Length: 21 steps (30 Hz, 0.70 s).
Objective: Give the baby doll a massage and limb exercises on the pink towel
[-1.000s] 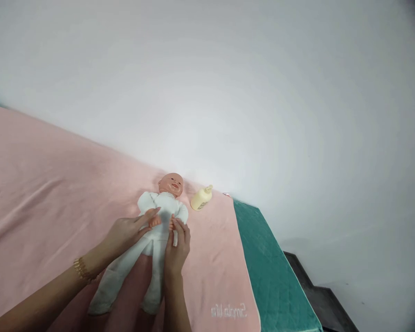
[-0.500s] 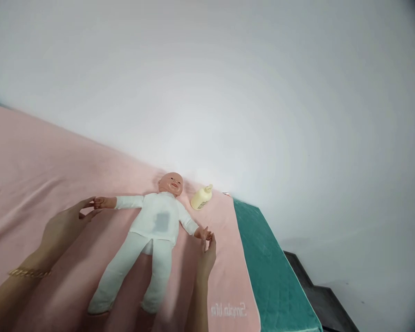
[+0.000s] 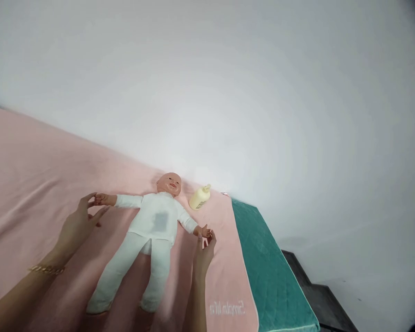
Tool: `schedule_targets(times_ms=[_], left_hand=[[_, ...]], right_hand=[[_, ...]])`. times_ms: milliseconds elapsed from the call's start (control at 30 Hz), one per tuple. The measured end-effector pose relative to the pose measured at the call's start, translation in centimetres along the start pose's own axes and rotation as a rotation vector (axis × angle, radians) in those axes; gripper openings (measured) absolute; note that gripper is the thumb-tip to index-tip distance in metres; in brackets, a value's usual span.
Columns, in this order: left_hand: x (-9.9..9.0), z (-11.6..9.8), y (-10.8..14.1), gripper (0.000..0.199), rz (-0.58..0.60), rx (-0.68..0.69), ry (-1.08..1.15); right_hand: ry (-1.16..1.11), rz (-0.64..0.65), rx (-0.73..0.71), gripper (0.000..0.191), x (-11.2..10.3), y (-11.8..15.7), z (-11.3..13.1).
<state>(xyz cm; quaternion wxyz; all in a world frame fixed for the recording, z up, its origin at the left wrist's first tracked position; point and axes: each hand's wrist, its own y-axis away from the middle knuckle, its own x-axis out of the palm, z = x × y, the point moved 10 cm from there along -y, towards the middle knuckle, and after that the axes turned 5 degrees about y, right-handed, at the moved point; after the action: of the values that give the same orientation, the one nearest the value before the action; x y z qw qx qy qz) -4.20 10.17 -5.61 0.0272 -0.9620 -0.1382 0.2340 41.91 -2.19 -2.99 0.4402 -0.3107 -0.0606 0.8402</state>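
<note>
A baby doll (image 3: 154, 216) in a white top and white trousers lies on its back with both arms spread, a grey patch on its chest. At the doll's hand on the left, my left hand (image 3: 79, 226) is open, its thumb spread away from the fingers. The fingertips touch or nearly touch the doll's fingers. My right hand (image 3: 204, 258) is just below the doll's other hand, with thumb and fingers apart and the tips close against it. Whether they touch, I cannot tell. Beside the doll's head stands a pale yellow pump bottle (image 3: 199, 198).
A pink blanket (image 3: 228, 272) with white lettering lies under the doll. To its right shows a green padded surface (image 3: 269, 267) with a light edge. A plain white wall (image 3: 207, 92) rises behind. Dark brown furniture (image 3: 318, 295) is at the lower right.
My left thumb has moved away from the doll's hand, so the fingers are wider apart. My right thumb and fingers have also parted a little. The doll lies as before.
</note>
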Motion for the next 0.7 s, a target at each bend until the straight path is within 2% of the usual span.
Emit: schedule_targets(times_ms=[100,167,233,300,433,533,600,700], left_hand=[[-0.1,-3.1,1.2,0.054,-0.066,0.023,0.051],[0.1,-4.7,1.9,0.052,-0.092,0.034,0.091],[1.0,-5.9,2.5,0.058,-0.08,0.064,0.098],[2.7,-7.2,3.0,0.061,-0.013,0.141,0.071],[6.7,-9.7,4.4,0.057,0.154,0.417,0.13],[9.0,-10.0,5.6,0.054,0.257,0.568,0.168],[10.2,-9.8,6.1,0.051,0.325,0.625,0.141],[10.9,-9.6,6.7,0.048,0.369,0.696,0.095]], right_hand=[[-0.123,0.007,0.025,0.058,0.6,0.3,2.3],[-0.184,0.0,-0.045,0.05,1.2,0.6,4.6],[-0.195,0.012,-0.186,0.041,1.9,1.1,7.5],[-0.183,0.023,-0.373,0.031,2.5,2.2,10.4],[-0.169,0.019,-0.741,0.028,3.3,5.7,14.9],[-0.137,0.03,-0.904,0.034,3.9,8.0,16.1],[-0.122,0.036,-0.93,0.036,4.2,8.7,16.2],[-0.095,0.038,-0.924,0.033,4.5,8.9,16.0]])
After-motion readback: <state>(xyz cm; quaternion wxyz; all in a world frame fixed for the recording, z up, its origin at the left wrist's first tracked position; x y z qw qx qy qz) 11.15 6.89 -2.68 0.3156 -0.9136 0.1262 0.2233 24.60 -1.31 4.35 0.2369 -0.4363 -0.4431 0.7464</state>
